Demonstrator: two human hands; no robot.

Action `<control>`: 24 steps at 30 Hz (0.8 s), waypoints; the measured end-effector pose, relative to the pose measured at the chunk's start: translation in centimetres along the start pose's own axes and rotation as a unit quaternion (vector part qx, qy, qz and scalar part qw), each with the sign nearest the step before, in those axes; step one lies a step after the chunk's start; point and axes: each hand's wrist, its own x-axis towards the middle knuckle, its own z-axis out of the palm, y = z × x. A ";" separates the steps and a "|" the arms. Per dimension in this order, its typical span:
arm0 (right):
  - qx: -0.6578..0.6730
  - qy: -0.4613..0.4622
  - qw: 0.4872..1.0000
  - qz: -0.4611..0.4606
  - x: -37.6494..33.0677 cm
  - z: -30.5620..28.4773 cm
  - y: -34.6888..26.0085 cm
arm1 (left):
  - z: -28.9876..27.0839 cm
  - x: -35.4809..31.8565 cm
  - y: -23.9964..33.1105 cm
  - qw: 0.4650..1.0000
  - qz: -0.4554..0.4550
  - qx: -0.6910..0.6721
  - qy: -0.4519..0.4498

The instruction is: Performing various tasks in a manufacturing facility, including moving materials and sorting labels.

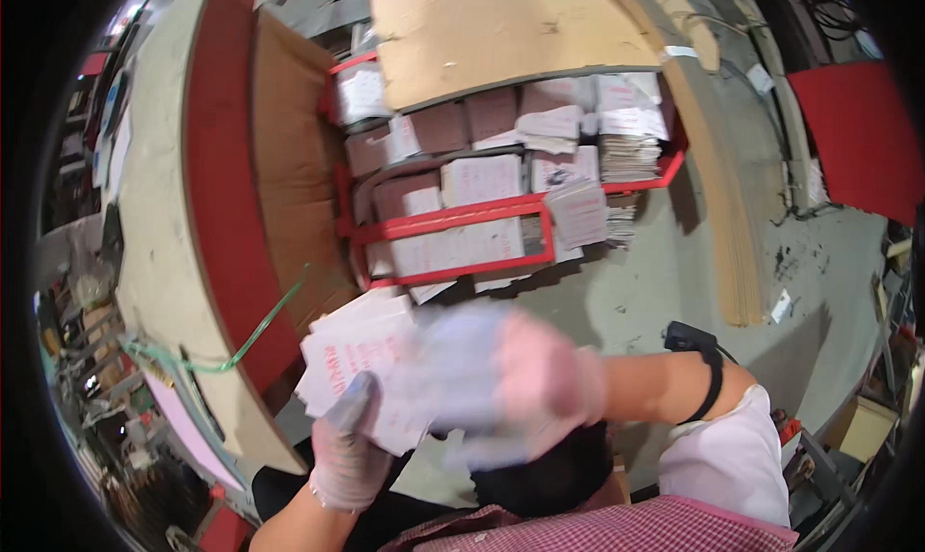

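A fanned stack of white cards with red print [352,345] is gripped in my left hand [345,460], which wears a pale glove with grey fingertips. The thumb presses on the front card, and the fingers behind the stack are hidden. Over the right end of the cards passes my right hand [515,374], in a pink and grey glove. Motion smears its fingers, so their pose and anything in them cannot be made out. A red metal frame cart [453,223] stands ahead, holding several piles of similar printed cards [482,181].
A large cardboard sheet [511,32] covers the cart's far part. To the left stands a pale board with a red side [226,167]. A long strip of stacked cardboard [723,186] lies on the right. Green strap [252,340] loops out at the left.
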 end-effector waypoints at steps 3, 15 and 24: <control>-0.007 0.119 0.943 0.310 -0.6 -1.4 1.1 | -0.5 1.0 -0.6 0.998 0.028 0.010 -0.050; -0.301 0.021 0.932 0.203 0.7 3.0 0.5 | -1.2 1.2 -1.3 0.999 -0.024 -0.029 0.001; -0.067 0.102 0.970 0.210 -0.2 3.1 -0.5 | -1.0 1.2 -1.9 0.999 0.020 -0.018 -0.037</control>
